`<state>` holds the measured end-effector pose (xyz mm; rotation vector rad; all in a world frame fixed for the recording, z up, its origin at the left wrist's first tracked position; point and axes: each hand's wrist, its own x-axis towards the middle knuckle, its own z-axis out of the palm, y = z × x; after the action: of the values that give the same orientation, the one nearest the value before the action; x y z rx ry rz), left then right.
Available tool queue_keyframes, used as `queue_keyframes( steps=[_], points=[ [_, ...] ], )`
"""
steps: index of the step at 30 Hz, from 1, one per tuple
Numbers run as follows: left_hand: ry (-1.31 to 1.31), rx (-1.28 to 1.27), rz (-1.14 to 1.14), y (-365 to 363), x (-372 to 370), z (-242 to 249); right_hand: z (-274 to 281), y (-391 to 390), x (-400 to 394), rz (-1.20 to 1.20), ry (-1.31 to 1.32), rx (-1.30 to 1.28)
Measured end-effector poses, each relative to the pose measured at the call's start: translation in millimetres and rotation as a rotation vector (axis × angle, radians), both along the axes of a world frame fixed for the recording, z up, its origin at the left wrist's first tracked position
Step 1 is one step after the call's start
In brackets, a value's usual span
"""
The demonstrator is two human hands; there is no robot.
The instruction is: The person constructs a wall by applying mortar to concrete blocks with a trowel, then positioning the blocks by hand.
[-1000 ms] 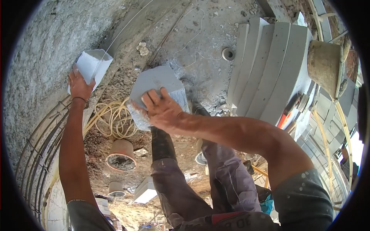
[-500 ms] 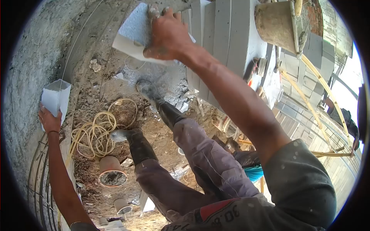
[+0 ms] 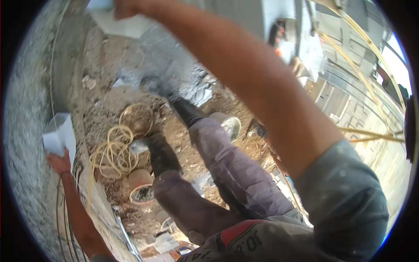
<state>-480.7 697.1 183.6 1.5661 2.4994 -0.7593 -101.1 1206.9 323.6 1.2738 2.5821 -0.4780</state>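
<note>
At the left, my left hand (image 3: 59,161) rests with its fingers on the lower end of a white building block (image 3: 62,131), which sits against the rough grey wall (image 3: 28,113). My right hand (image 3: 128,8) reaches across to the top edge of the view and grips a second, larger white building block (image 3: 126,25). The upper part of that block and most of the right fingers are cut off by the frame. A thin string (image 3: 53,78) runs along the wall above the left block.
A coiled yellowish hose (image 3: 115,150) lies on the dirt near my boots (image 3: 161,157). Buckets (image 3: 140,187) stand by my legs, one holding grey material. Metal bars (image 3: 65,218) run beside the wall. Bamboo poles (image 3: 358,100) and stacked blocks (image 3: 340,98) are at the right.
My right hand has moved up and left with its block, nearer the wall. My left hand stays on the other block. The view has shifted, and another bucket shows beside my leg.
</note>
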Motion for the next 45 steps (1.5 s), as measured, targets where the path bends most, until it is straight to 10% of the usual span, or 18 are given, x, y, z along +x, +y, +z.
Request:
queue_keyframes(
  steps=[6, 12, 18, 22, 34, 36, 45],
  points=[
    [-0.09, 0.082, 0.216, 29.7, 26.1, 27.9, -64.0, -70.4, -8.7, -0.062, 0.244, 0.506],
    [-0.157, 0.147, 0.202, 20.6, 10.5, 14.1, -16.9, -96.8, 55.5, 0.065, 0.368, 0.597],
    [-0.126, 0.115, 0.174, 33.1, 23.5, 29.4, -11.6, -216.2, 185.0, -0.177, 0.421, 0.077],
    [-0.056, 0.067, 0.185, 35.2, 27.1, 30.9, 7.2, -350.6, 290.5, -0.834, -0.004, -0.538],
    [-0.081, -0.024, 0.0, 25.8, -15.3, 13.3, -122.2, -681.6, 561.2, -1.2, -0.825, -0.828],
    [-0.13, 0.0, 0.04, 23.9, -21.4, 14.7, -165.1, -729.5, 605.5, -1.388, -0.941, -0.316],
    [-0.137, -0.066, 0.162, 26.6, -83.1, 4.0, -190.2, -762.5, 673.0, -1.033, -0.781, -0.789]
  ],
)
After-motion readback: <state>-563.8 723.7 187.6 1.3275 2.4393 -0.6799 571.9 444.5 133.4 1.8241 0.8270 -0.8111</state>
